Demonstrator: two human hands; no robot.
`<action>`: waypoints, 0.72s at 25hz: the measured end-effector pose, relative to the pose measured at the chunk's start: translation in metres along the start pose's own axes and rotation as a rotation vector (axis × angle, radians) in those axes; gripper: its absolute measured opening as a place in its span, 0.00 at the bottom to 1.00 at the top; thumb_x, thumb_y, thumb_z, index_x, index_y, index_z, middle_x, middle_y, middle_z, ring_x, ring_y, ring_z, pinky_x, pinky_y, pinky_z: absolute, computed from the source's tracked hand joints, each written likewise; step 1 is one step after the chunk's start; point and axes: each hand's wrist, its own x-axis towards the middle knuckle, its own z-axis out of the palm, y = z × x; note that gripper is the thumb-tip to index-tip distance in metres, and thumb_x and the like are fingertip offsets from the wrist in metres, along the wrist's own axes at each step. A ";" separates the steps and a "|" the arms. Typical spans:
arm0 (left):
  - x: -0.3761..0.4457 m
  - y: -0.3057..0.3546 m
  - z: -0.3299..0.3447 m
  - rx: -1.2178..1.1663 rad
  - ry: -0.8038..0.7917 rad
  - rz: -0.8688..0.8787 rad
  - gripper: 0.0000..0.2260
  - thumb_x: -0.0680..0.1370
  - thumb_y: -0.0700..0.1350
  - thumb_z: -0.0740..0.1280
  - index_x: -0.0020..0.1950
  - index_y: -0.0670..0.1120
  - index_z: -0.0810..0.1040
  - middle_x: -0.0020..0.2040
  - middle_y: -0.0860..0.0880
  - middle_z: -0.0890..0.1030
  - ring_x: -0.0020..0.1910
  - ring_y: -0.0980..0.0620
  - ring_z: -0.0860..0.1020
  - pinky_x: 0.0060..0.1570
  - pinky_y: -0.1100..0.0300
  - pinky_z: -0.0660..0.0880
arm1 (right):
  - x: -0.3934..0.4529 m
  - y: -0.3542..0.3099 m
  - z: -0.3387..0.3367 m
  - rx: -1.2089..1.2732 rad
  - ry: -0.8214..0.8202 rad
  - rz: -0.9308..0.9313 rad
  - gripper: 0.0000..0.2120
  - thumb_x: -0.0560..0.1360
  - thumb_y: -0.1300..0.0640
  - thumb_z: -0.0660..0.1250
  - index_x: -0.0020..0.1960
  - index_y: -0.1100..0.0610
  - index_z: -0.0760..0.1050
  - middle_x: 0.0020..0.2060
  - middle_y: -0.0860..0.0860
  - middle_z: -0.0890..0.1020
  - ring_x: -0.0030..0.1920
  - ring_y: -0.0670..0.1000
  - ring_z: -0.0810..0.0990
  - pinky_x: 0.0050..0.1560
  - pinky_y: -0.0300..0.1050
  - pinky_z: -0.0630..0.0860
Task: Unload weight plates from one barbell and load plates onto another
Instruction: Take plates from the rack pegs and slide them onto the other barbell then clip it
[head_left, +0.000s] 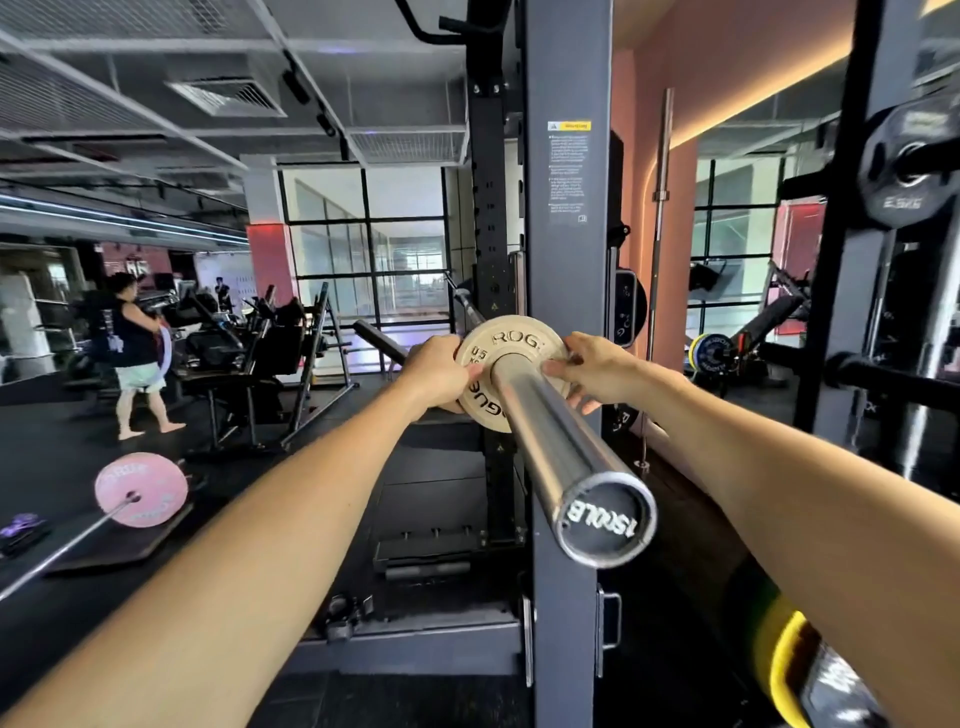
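Note:
A small cream weight plate (506, 340) sits on the steel sleeve of a racked barbell (561, 447), far along the sleeve from the capped end that points at me. My left hand (434, 371) grips the plate's left rim, thumb on its face. My right hand (597, 369) holds the right rim, fingers curled round the edge. A second barbell (78, 540) lies on the floor at the left with a pink plate (141, 496) on its end.
The grey rack upright (566, 208) stands just behind the plate. Black and coloured plates hang on storage pegs at the right (906, 166). A person (135, 353) walks among benches at the far left. A yellow-edged plate (784, 670) is near my right forearm.

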 end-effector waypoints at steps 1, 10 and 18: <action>-0.012 0.005 -0.004 -0.011 -0.008 -0.005 0.07 0.79 0.46 0.67 0.55 0.46 0.78 0.52 0.46 0.82 0.49 0.46 0.82 0.48 0.51 0.81 | -0.013 -0.002 -0.003 -0.014 -0.015 -0.005 0.13 0.80 0.53 0.63 0.58 0.61 0.68 0.42 0.56 0.80 0.36 0.53 0.82 0.48 0.58 0.82; -0.147 0.054 -0.035 -0.095 -0.037 -0.029 0.03 0.80 0.44 0.67 0.52 0.47 0.77 0.50 0.45 0.82 0.45 0.46 0.83 0.41 0.50 0.83 | -0.137 -0.017 -0.017 -0.045 -0.056 -0.083 0.14 0.79 0.49 0.64 0.53 0.60 0.68 0.47 0.63 0.82 0.42 0.61 0.85 0.43 0.53 0.83; -0.234 0.089 -0.057 -0.113 -0.069 -0.041 0.05 0.80 0.42 0.67 0.55 0.46 0.75 0.53 0.44 0.81 0.44 0.47 0.84 0.37 0.56 0.83 | -0.218 -0.031 -0.031 -0.048 -0.103 -0.129 0.13 0.78 0.51 0.65 0.57 0.58 0.70 0.48 0.58 0.83 0.34 0.53 0.84 0.39 0.49 0.82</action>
